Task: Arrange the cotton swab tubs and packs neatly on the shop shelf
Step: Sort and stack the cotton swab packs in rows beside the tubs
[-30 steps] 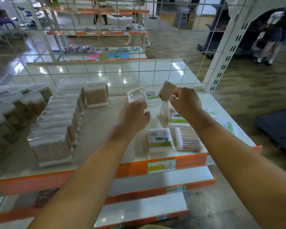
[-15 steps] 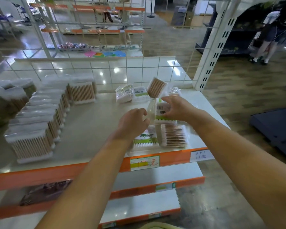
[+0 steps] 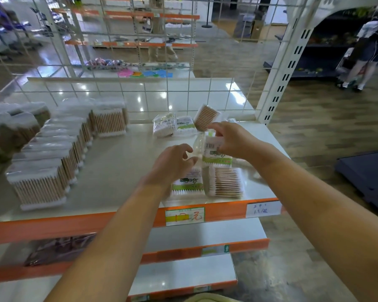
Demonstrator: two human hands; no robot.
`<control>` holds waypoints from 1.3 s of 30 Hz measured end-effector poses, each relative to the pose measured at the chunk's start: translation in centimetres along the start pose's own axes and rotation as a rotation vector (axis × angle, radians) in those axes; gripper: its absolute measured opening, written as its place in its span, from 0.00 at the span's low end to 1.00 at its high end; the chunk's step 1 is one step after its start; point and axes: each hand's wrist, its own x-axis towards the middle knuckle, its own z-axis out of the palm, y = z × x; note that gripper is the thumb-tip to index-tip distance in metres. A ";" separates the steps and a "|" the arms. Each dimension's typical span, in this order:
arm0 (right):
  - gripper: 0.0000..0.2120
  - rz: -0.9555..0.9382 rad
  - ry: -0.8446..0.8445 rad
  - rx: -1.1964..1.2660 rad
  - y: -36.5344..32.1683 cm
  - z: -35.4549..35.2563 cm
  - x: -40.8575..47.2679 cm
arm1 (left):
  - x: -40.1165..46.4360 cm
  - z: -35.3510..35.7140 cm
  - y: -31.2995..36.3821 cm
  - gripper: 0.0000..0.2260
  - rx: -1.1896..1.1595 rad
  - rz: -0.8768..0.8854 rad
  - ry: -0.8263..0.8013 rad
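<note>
Currently my right hand (image 3: 231,139) pinches a swab pack (image 3: 214,152) near the shelf's (image 3: 118,171) right front corner. Left hand (image 3: 172,165) hovers just beside it, fingers loosely curled, holding nothing.

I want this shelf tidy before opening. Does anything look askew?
Yes. Behind the right hand, one wooden-stick swab pack stands tilted on a corner, unlike the straight rows of tubs on the left. The packs by the front edge lie loose.

1. Your right hand (image 3: 231,139) reaches forward, fingers curled, pinching a cotton swab pack (image 3: 213,147); forearm bare.
2. Your left hand (image 3: 172,164) sits just beside it, fingers loosely curled, gripping nothing; forearm stretched forward.
</note>
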 end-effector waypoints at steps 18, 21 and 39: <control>0.20 -0.022 0.346 0.210 -0.6 -0.7 -0.7 | -0.8 -1.6 -0.1 0.26 -0.342 0.015 0.052; 0.16 0.043 0.401 0.423 -0.9 -0.3 -1.1 | -0.7 -2.3 -0.3 0.26 -0.450 0.000 0.145; 0.12 0.242 0.399 1.138 -3.7 5.1 -4.3 | -3.0 -4.5 1.1 0.09 -0.864 0.019 0.291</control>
